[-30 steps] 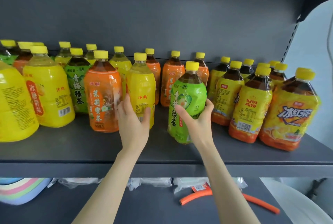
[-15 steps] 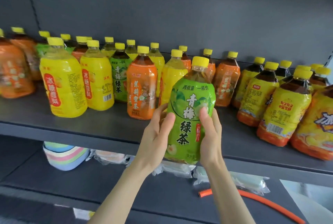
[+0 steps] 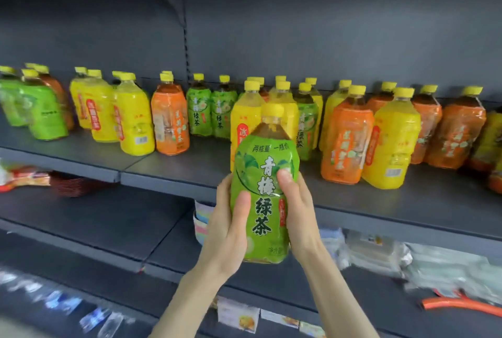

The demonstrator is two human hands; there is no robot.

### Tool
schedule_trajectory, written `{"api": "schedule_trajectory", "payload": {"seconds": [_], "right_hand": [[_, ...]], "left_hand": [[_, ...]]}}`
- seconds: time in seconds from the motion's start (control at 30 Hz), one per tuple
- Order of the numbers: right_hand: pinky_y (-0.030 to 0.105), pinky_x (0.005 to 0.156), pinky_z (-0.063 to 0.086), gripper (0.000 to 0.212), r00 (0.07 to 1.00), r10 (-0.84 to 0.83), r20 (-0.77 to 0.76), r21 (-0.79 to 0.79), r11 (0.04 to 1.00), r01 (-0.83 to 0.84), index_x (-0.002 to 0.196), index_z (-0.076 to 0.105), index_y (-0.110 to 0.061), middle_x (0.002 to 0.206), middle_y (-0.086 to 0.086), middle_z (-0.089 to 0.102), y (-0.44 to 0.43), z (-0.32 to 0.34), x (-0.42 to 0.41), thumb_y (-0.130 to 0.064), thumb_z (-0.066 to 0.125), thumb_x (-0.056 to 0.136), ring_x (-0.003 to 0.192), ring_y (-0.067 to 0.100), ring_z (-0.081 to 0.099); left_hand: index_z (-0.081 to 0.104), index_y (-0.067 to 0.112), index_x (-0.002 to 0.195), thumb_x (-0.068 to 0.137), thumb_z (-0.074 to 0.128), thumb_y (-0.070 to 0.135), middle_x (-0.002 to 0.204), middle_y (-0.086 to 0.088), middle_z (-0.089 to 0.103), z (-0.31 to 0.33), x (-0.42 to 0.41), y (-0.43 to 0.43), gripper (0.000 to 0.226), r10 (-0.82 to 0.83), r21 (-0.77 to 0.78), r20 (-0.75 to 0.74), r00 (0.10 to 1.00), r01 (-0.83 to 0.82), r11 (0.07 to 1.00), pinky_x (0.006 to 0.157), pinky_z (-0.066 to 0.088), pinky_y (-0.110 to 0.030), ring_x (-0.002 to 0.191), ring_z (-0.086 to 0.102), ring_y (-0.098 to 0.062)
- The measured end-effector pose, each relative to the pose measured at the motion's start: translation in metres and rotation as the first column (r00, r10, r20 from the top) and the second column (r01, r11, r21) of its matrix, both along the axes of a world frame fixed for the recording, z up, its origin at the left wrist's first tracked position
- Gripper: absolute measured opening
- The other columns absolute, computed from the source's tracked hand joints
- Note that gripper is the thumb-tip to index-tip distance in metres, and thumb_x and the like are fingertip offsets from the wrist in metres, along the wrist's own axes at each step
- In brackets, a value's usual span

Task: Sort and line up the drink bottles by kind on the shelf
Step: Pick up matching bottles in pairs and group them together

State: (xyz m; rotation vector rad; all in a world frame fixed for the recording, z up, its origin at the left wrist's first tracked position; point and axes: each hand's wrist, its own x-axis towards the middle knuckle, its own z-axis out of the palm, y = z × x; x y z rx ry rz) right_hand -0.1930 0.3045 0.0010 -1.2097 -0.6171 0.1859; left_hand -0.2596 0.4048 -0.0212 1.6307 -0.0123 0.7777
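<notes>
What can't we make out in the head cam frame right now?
- Head view: the yellow bottle directly behind the held green bottle is mostly covered by it; its label can't be read.
- Green bottles at far left: motion blur smears the labels.
- Bottles at the right edge: cut off by the frame.
- Left hand and right hand cover the held bottle's sides.
- Price tags on the lower shelf: too small and blurred.

Orange hose (image 3: 461, 304) on lower shelf (image 3: 108, 218)

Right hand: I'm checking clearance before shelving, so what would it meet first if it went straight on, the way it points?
Likely the yellow bottle directly behind the held green tea bottle; the right hand points up toward it, though depth is unclear.
</notes>
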Motion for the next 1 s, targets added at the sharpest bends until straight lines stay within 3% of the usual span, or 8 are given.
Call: {"api": "schedule_trajectory", "payload": {"seconds": [0.13, 0.23, 0.47, 0.63, 0.7, 0.77, 0.9, 1.0], "right_hand": [[0.048, 0.1, 0.048, 0.083, 0.998, -0.02, -0.057, -0.032, 0.999, 0.018, 0.13, 0.054, -0.021, 0.119, 0.0, 0.069, 0.063, 0.003, -0.027, -0.07, 0.067, 0.064, 0.109, 0.019, 0.066], [0.048, 0.099, 0.049, 0.078, 0.995, -0.046, -0.084, -0.003, 0.999, 0.046, 0.13, 0.055, -0.019, 0.118, 0.001, 0.069, 0.097, 0.007, -0.035, -0.066, 0.064, 0.068, 0.109, 0.02, 0.066], [0.046, 0.111, 0.038, 0.12, 0.97, -0.235, -0.068, -0.084, 0.97, 0.229, 0.145, 0.038, -0.026, 0.144, -0.006, 0.049, 0.143, 0.013, -0.017, -0.091, 0.061, 0.047, 0.132, 0.014, 0.046], [0.04, 0.107, 0.041, 0.078, 0.96, -0.266, 0.088, -0.096, 0.957, 0.274, 0.124, 0.058, -0.026, 0.13, -0.006, 0.06, 0.141, 0.031, 0.015, -0.078, 0.051, 0.066, 0.122, 0.01, 0.055], [0.029, 0.105, 0.038, 0.078, 0.9, -0.416, 0.133, -0.062, 0.903, 0.426, 0.129, 0.053, -0.028, 0.135, -0.008, 0.053, 0.13, 0.038, 0.034, -0.077, 0.044, 0.069, 0.126, 0.006, 0.048], [0.018, 0.093, 0.04, 0.064, 0.826, -0.549, 0.129, 0.015, 0.834, 0.552, 0.129, 0.052, -0.026, 0.131, -0.007, 0.054, 0.114, 0.041, 0.056, -0.066, 0.046, 0.079, 0.122, 0.006, 0.05], [0.007, 0.079, 0.038, 0.044, 0.719, -0.681, 0.137, 0.031, 0.729, 0.684, 0.136, 0.045, -0.019, 0.133, -0.003, 0.051, 0.081, 0.044, 0.103, -0.042, 0.046, 0.098, 0.113, 0.002, 0.051], [0.018, 0.092, 0.04, 0.051, 0.725, -0.675, 0.138, -0.072, 0.723, 0.687, 0.145, 0.036, -0.018, 0.141, -0.001, 0.045, 0.07, 0.047, 0.143, -0.041, 0.043, 0.1, 0.122, 0.009, 0.046]], "left_hand": [[0.038, 0.05, 0.121, 0.088, 0.038, 0.052, 0.113, 0.031, 0.06, 0.003, -0.03, 0.059, 0.032, 0.016, -0.003, -0.016, 1.0, -0.016, 1.0, 0.085, 0.05, -0.024, 0.106, 0.059, 0.003], [0.039, 0.044, 0.121, 0.087, 0.039, 0.049, 0.11, 0.03, 0.062, 0.009, -0.036, 0.092, 0.034, -0.019, -0.032, -0.031, 0.999, 0.018, 0.999, 0.079, 0.051, -0.02, 0.102, 0.062, 0.002], [0.044, 0.032, 0.129, 0.067, 0.065, 0.057, 0.115, 0.015, 0.064, 0.028, 0.0, 0.14, 0.07, -0.159, -0.117, -0.015, 0.987, 0.157, 0.981, 0.077, 0.053, -0.022, 0.104, 0.063, -0.003], [0.046, 0.03, 0.13, 0.074, 0.063, 0.052, 0.113, 0.016, 0.065, 0.031, 0.041, 0.147, 0.063, -0.113, -0.151, 0.065, 0.991, 0.122, 0.981, 0.078, 0.054, -0.025, 0.104, 0.063, -0.003], [0.043, 0.03, 0.13, 0.073, 0.064, 0.053, 0.108, 0.024, 0.064, 0.032, 0.058, 0.148, 0.065, -0.082, -0.139, 0.074, 0.994, 0.092, 0.986, 0.077, 0.054, -0.024, 0.1, 0.063, 0.001], [0.042, 0.03, 0.129, 0.075, 0.062, 0.049, 0.102, 0.03, 0.063, 0.03, 0.076, 0.148, 0.061, -0.042, -0.149, 0.086, 0.995, 0.055, 0.987, 0.074, 0.053, -0.022, 0.095, 0.063, 0.004], [0.04, 0.035, 0.124, 0.074, 0.059, 0.051, 0.099, 0.03, 0.061, 0.026, 0.105, 0.147, 0.056, 0.022, -0.189, 0.095, 0.995, -0.003, 0.982, 0.069, 0.051, -0.017, 0.092, 0.061, 0.008], [0.038, 0.037, 0.123, 0.072, 0.06, 0.053, 0.103, 0.027, 0.057, 0.029, 0.115, 0.154, 0.058, 0.068, -0.181, 0.098, 0.993, -0.049, 0.982, 0.065, 0.049, -0.012, 0.09, 0.058, 0.013]]}}
